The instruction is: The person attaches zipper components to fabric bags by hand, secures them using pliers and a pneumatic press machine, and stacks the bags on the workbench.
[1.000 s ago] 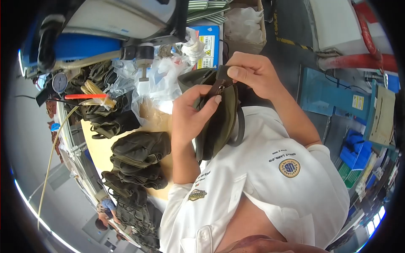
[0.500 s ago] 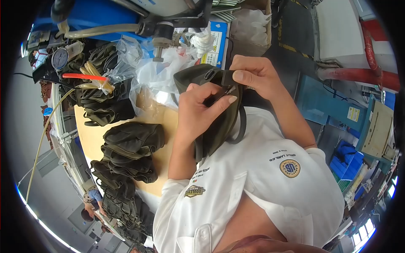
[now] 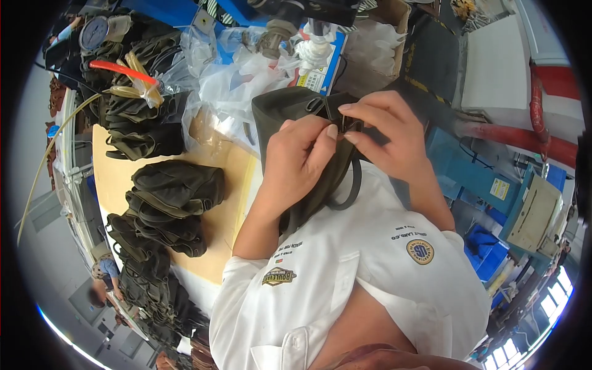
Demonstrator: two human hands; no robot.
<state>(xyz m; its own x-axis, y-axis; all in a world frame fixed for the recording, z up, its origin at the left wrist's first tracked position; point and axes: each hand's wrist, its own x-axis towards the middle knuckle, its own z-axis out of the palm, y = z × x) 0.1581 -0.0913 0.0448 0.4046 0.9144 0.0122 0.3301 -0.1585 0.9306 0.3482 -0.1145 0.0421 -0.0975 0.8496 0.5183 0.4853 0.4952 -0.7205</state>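
A dark olive fabric bag [image 3: 280, 114] with a zipper, a small metal ring and a thin strap is held up before my chest. My left hand [image 3: 299, 157] is closed on the bag's edge, thumb and fingertips pressed beside the zipper opening. At the zipper's end, my right hand [image 3: 394, 132] has its thumb and index finger curled on either side of the material. Something thin and pale shows between those two fingers, too small to name. The bag's lower part hangs behind my left wrist and against my white shirt [image 3: 345, 246].
Piles of similar dark bags [image 3: 176, 185] lie on the tan tabletop [image 3: 213, 259] at left. Clear plastic bags [image 3: 240, 86] sit beyond, below a machine part [image 3: 277, 34]. A pressure gauge [image 3: 94, 32] is upper left, a carton [image 3: 394, 37] upper right. Another person [image 3: 105, 277] is far left.
My right hand has shifted its grip from the bag's corner down to the zipper's end, its fingers more curled. My left hand has moved right, closer to it. The view has shifted slightly.
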